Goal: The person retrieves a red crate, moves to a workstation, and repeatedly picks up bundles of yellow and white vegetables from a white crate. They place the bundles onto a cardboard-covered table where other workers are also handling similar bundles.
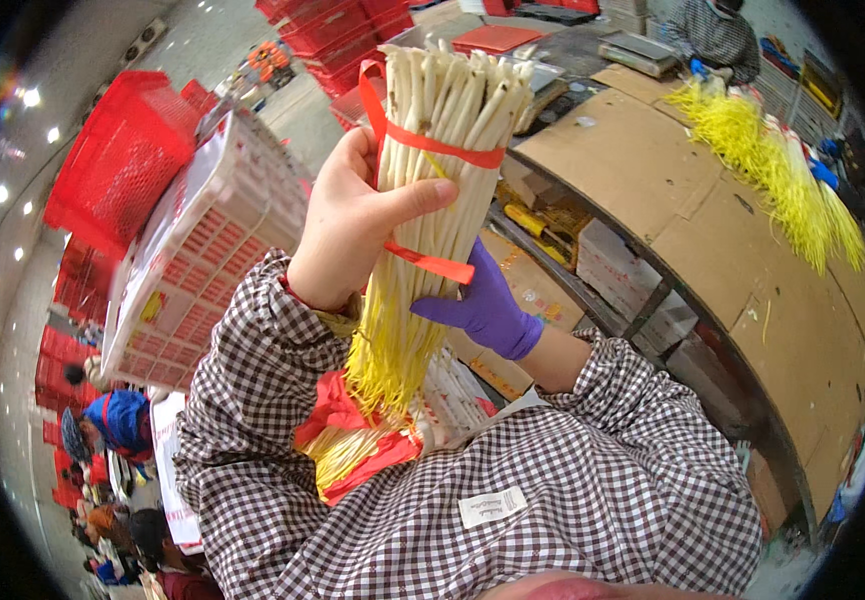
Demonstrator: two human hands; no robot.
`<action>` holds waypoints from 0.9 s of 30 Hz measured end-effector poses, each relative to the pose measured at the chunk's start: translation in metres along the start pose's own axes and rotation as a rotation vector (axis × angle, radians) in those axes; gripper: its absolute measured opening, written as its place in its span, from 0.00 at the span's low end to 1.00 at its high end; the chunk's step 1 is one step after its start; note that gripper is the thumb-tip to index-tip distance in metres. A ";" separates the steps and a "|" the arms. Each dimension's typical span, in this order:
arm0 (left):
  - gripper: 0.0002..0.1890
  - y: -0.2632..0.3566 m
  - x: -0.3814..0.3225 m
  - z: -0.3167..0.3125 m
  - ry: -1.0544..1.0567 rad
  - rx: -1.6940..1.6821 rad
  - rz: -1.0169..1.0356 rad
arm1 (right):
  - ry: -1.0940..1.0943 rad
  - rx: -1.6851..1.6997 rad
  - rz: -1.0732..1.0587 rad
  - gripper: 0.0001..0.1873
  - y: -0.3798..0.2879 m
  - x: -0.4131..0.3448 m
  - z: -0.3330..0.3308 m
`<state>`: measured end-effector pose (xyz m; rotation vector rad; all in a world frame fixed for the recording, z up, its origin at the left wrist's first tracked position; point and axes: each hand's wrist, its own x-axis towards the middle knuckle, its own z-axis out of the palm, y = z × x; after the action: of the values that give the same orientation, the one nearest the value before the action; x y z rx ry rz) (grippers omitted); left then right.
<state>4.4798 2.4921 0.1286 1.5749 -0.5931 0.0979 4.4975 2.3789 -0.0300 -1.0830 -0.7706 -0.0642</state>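
An upright bundle of yellow chives [444,229], white-stemmed with thin yellow leaf ends hanging down, is held up in front of my chest. My bare left hand [350,214] grips it around the middle from the left, thumb across the stems. Lower on the right side, my right hand [489,311] in a purple glove clasps it near the lower tape. One red tape [444,145] wraps the upper stems, and a second red tape [432,262] crosses lower down. Below lie more yellow chives [350,454] in red wrapping.
White plastic crates [200,277] with a red basket [121,161] on top stand at my left. To the right curves a cardboard-covered table [702,217] bearing yellow chive bunches [762,165]; a scale [639,52] sits near a co-worker [714,37]. Red crates [342,37] are stacked ahead.
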 end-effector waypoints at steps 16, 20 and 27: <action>0.34 -0.015 -0.037 -0.038 -0.144 0.514 -0.075 | 0.489 0.225 -0.195 0.42 -0.036 -0.049 -0.116; 0.31 -0.043 -0.072 -0.093 0.029 0.463 -0.260 | 0.572 -0.026 -0.095 0.38 -0.051 -0.086 -0.183; 0.27 -0.189 -0.023 -0.100 0.314 0.260 -0.820 | 0.914 -0.105 0.130 0.30 -0.119 -0.041 -0.356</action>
<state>4.5688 2.5895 -0.0406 1.8966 0.3445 -0.2018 4.6084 2.0187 -0.0484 -1.0540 0.1278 -0.4586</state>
